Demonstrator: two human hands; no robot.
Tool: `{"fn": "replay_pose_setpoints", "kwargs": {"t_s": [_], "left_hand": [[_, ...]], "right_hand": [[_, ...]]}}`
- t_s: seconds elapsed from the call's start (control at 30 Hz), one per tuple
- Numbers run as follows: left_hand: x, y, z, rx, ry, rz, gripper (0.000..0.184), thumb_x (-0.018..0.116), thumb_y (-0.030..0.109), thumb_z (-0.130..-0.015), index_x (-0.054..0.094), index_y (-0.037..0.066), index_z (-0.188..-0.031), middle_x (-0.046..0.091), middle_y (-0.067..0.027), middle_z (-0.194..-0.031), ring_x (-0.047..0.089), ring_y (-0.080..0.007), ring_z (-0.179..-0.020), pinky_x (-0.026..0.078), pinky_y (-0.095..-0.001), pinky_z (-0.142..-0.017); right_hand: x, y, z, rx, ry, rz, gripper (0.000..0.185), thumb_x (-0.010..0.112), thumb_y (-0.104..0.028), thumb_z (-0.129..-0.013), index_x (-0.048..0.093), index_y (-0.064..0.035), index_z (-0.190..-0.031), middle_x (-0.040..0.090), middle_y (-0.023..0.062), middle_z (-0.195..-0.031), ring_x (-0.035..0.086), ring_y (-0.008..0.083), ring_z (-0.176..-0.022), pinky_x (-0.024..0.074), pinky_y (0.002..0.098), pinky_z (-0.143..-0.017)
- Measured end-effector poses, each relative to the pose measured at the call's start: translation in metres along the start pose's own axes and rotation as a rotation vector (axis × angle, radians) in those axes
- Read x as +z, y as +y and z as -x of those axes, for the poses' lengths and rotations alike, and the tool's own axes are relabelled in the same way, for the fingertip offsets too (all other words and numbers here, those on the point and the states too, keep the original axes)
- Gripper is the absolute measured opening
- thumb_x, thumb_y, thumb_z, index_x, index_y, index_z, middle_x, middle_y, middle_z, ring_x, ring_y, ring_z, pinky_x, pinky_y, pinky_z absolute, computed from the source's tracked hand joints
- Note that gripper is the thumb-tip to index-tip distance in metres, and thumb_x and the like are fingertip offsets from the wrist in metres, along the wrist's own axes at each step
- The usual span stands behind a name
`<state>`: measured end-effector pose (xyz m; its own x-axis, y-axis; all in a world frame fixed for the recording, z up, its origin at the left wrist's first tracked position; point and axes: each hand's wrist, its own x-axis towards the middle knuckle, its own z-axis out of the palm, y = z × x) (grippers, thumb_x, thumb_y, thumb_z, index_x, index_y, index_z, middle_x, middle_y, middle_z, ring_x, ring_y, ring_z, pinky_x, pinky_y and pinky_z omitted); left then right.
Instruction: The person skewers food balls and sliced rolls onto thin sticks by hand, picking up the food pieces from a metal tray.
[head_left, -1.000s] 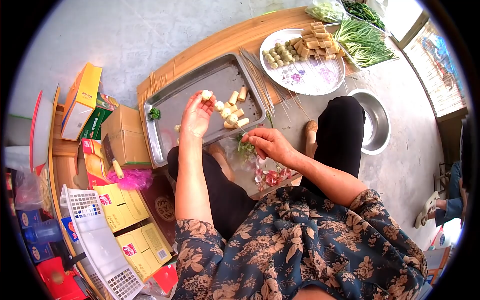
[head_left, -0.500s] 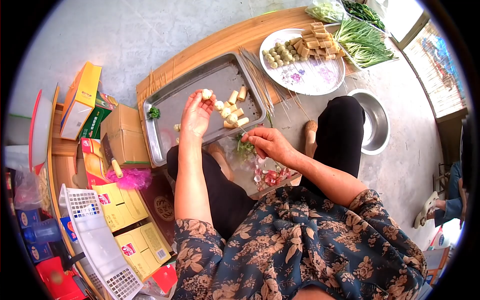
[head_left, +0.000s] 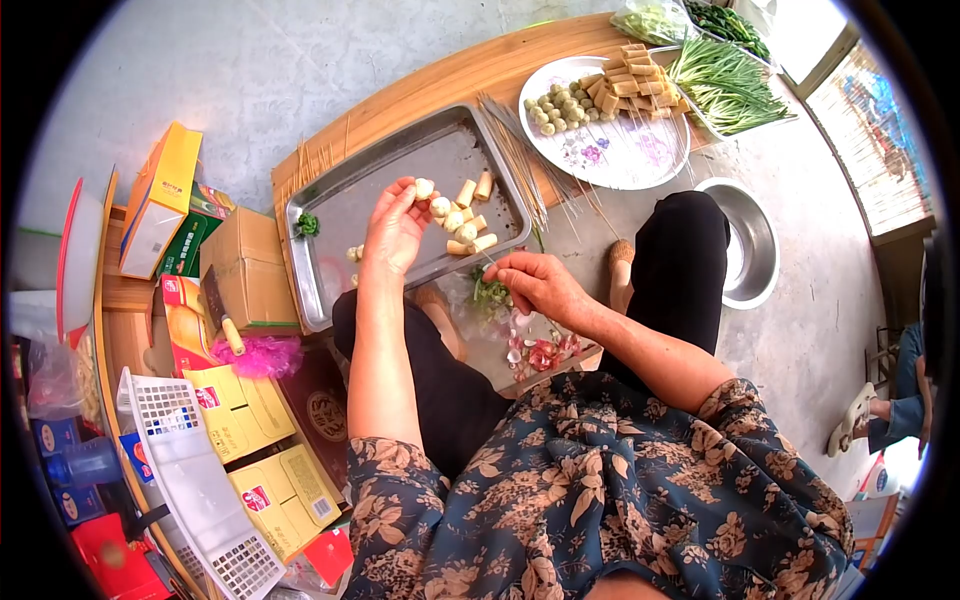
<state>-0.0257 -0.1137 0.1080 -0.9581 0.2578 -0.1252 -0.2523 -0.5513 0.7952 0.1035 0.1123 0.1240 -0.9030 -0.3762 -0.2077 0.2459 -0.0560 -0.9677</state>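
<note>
My left hand (head_left: 394, 225) is over the metal tray (head_left: 385, 165), its fingers closed on a pale ball (head_left: 424, 189). That ball lies beside the top of a row of balls. My right hand (head_left: 540, 285) pinches the lower end of a thin skewer (head_left: 489, 257), which holds the pale balls (head_left: 454, 221) on its upper part. Behind the skewer, several tan rolls (head_left: 468, 193) lie in the tray. A green sprig (head_left: 307, 224) and a few more balls (head_left: 355, 253) are at the tray's left side.
A white plate (head_left: 622, 160) right of the tray holds green balls and stacked rolls. Loose skewers (head_left: 520, 165) lie between them. Green stalks (head_left: 722, 88) are beyond. A steel basin (head_left: 752, 245) stands on the floor. Boxes (head_left: 250, 270) are at left. Another person's foot (head_left: 853, 420) shows at right.
My left hand has moved slightly right, bringing its ball closer to the skewer's top, and its fingers have closed more around the ball. My right hand has barely moved.
</note>
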Motion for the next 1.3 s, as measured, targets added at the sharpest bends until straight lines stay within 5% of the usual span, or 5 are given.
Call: {"fn": "replay_pose_setpoints", "kwargs": {"t_s": [0.9,1.3], "left_hand": [[0.015,0.003,0.004,-0.031,-0.055,-0.038,0.023,0.058,0.016,-0.090,0.055,0.009,-0.112,0.059,-0.0111,-0.118,0.058,-0.0214,-0.103,0.048,-0.0337,-0.085],[0.025,-0.005,0.002,-0.085,-0.107,-0.010,0.044,0.055,0.036,-0.092,0.051,0.004,-0.122,0.060,-0.0124,-0.117,0.060,-0.0215,-0.101,0.047,-0.0332,-0.088]], "right_hand": [[-0.002,0.010,-0.005,-0.057,0.042,0.049,0.019,0.053,-0.013,-0.094,0.063,0.0005,-0.102,0.053,0.0004,-0.056,0.047,0.0062,-0.048,0.0384,0.0234,-0.046],[0.001,0.020,-0.012,-0.094,0.088,0.128,0.020,0.054,-0.013,-0.094,0.064,-0.0002,-0.106,0.055,-0.0014,-0.065,0.048,0.0044,-0.056,0.0402,0.0203,-0.051]]}}
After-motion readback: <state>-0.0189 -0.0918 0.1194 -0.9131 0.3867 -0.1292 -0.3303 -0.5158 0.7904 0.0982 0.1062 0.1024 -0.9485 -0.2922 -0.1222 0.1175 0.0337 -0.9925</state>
